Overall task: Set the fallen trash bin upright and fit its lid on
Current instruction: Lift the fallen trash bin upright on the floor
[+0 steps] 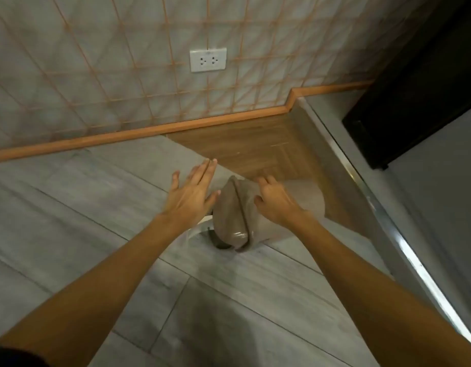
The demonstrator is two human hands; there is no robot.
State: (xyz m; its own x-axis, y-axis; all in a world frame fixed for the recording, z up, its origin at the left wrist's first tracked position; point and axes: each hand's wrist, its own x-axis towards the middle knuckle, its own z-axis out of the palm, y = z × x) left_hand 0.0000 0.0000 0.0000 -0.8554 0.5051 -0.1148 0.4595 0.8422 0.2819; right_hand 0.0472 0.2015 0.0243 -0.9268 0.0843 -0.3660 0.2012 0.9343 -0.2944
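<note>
My left hand [192,192] hovered open, my right hand [275,200] rested curled on the taupe swing lid [233,215]; it looked light, stiff plastic, best gripped at both rims.

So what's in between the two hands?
In the head view, the brown lid sits between the left hand and right hand, over something white; both hands are open beside it.

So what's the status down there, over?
Left hand open, beside the lid. Right hand resting on lid. Bin body mostly hidden. Nothing in the way.
</note>
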